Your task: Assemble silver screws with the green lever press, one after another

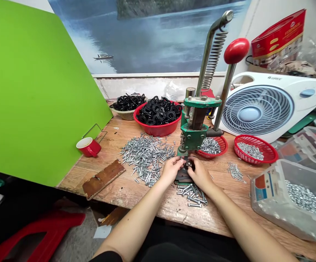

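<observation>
My left hand (171, 169) and my right hand (200, 173) meet at the base of a green hand press (194, 131). Both pinch a small dark part (188, 164) sitting on the press's base plate; what exactly it is I cannot make out. The press's lever with a red knob (236, 50) stands raised at the upper right. A loose heap of silver bolts (147, 156) lies just left of my left hand. A few more bolts (193, 193) lie under my wrists.
A red bowl of black rings (158, 115) and a basket of more rings (127, 104) stand behind the press. Two red baskets of metal parts (212, 146) (255, 150), a white fan (259, 107) and plastic bins (294, 198) lie right. A red cup (89, 146) and green board (35, 91) lie left.
</observation>
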Demonstrator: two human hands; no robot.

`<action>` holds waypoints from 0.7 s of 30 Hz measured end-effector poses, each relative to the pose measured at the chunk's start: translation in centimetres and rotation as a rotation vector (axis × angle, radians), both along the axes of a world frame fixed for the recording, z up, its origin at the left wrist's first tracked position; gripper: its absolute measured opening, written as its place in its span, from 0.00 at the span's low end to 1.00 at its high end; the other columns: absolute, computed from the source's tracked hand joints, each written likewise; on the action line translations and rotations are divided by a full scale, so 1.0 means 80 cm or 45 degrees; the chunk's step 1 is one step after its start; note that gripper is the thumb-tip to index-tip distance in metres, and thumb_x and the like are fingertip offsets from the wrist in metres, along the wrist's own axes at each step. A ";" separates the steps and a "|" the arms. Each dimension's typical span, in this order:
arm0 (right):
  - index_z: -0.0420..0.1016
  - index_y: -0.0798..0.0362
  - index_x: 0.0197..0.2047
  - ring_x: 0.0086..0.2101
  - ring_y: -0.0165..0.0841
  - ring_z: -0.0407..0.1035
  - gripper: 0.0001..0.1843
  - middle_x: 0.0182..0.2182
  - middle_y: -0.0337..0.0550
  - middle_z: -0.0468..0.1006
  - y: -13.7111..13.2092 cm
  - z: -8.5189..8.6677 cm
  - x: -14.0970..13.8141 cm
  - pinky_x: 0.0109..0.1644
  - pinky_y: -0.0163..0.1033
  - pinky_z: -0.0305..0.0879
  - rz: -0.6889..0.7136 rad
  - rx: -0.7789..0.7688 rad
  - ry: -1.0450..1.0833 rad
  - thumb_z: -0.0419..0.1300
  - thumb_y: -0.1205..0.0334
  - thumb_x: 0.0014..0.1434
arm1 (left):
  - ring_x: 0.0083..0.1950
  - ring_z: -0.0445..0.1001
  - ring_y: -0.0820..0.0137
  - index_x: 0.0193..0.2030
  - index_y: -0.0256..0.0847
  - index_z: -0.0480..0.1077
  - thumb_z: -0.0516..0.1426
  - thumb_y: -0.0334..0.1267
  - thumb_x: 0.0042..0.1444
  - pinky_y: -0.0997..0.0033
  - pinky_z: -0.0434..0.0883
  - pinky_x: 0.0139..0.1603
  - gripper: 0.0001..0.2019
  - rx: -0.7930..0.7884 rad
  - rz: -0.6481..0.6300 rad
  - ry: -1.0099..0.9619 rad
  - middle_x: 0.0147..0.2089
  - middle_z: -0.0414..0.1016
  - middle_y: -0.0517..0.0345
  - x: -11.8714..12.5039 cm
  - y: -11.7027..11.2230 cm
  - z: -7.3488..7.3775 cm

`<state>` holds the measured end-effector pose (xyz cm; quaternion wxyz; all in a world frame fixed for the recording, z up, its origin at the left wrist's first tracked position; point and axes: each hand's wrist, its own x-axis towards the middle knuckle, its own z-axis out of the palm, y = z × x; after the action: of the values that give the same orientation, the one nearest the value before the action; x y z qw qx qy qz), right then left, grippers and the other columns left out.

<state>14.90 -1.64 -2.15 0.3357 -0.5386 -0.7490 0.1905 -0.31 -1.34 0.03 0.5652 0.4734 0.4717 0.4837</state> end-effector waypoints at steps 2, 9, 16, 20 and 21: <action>0.58 0.56 0.53 0.48 0.37 0.62 0.23 0.49 0.49 0.66 0.002 -0.002 -0.005 0.53 0.45 0.59 -0.055 -0.019 0.031 0.49 0.64 0.53 | 0.32 0.70 0.73 0.44 0.35 0.71 0.55 0.42 0.50 0.75 0.66 0.34 0.16 0.080 -0.038 0.010 0.38 0.76 0.53 0.004 0.006 0.004; 0.55 0.55 0.55 0.46 0.37 0.65 0.25 0.48 0.48 0.67 0.010 0.005 -0.003 0.51 0.46 0.61 0.028 -0.107 0.069 0.50 0.63 0.52 | 0.39 0.72 0.69 0.41 0.37 0.72 0.53 0.42 0.53 0.70 0.67 0.42 0.14 0.248 -0.103 0.146 0.40 0.76 0.53 0.012 0.019 0.008; 0.53 0.55 0.55 0.46 0.36 0.64 0.26 0.48 0.49 0.66 0.013 0.001 0.001 0.52 0.45 0.60 0.065 -0.108 0.121 0.50 0.63 0.52 | 0.44 0.72 0.66 0.42 0.37 0.72 0.50 0.40 0.55 0.67 0.66 0.48 0.14 0.355 -0.141 0.295 0.43 0.75 0.53 0.013 0.020 0.009; 0.52 0.54 0.56 0.47 0.36 0.65 0.27 0.48 0.49 0.67 0.015 -0.002 0.003 0.53 0.45 0.61 0.060 -0.106 0.144 0.51 0.63 0.52 | 0.44 0.72 0.67 0.44 0.38 0.71 0.48 0.40 0.57 0.68 0.66 0.48 0.15 0.414 -0.171 0.433 0.45 0.75 0.55 0.011 0.018 0.011; 0.52 0.54 0.56 0.47 0.36 0.65 0.27 0.48 0.49 0.67 0.015 -0.003 0.003 0.53 0.45 0.61 0.056 -0.102 0.142 0.51 0.63 0.52 | 0.44 0.72 0.67 0.44 0.38 0.71 0.48 0.40 0.58 0.68 0.67 0.48 0.15 0.439 -0.170 0.480 0.45 0.74 0.55 0.010 0.018 0.012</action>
<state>15.14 -0.42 -2.40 0.3508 -0.5236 -0.7326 0.2572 0.50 0.07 0.95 0.4090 0.6746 0.4470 0.4217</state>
